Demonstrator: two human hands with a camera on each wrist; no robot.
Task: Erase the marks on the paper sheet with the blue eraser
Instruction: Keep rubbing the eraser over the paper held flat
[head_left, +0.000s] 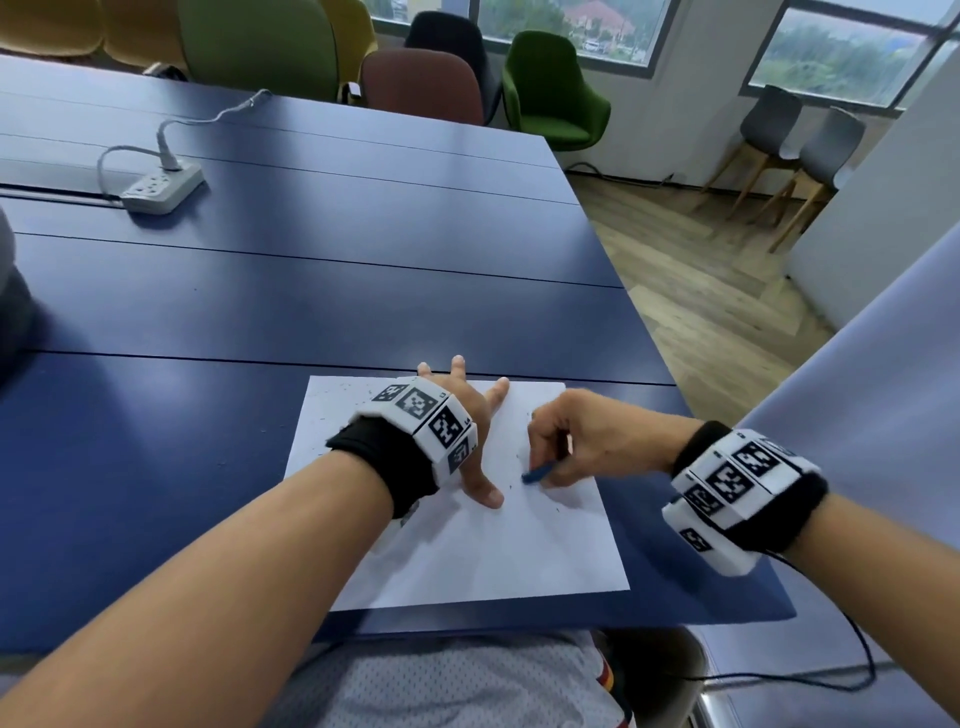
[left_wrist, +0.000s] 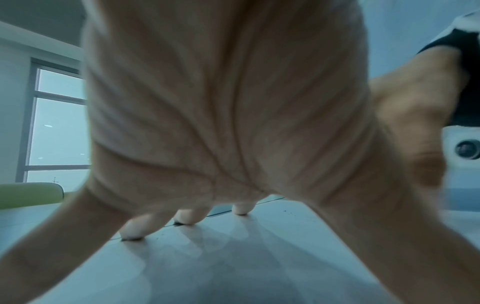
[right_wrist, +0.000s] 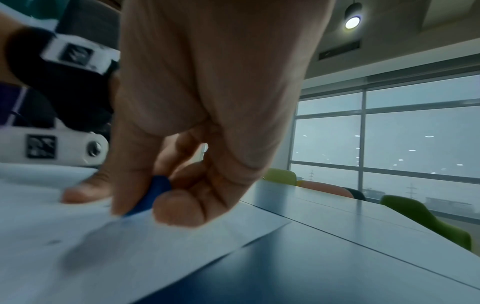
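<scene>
A white paper sheet (head_left: 483, 551) lies on the blue table (head_left: 260, 291) near its front edge, with small dark specks and crumbs scattered over it. My left hand (head_left: 467, 415) presses flat on the sheet's upper middle, fingers spread; the left wrist view shows its fingertips (left_wrist: 187, 218) on the paper (left_wrist: 233, 267). My right hand (head_left: 582, 441) pinches the blue eraser (head_left: 537, 473) between thumb and fingers, its tip touching the sheet right of my left thumb. In the right wrist view the eraser (right_wrist: 153, 195) meets the paper (right_wrist: 78, 257).
A white power strip (head_left: 161, 189) with its cable sits at the far left of the table. Several chairs (head_left: 550, 93) stand beyond the far edge. The table's right edge (head_left: 654, 332) drops to a wooden floor. A dark cable (head_left: 857, 670) hangs from my right wrist.
</scene>
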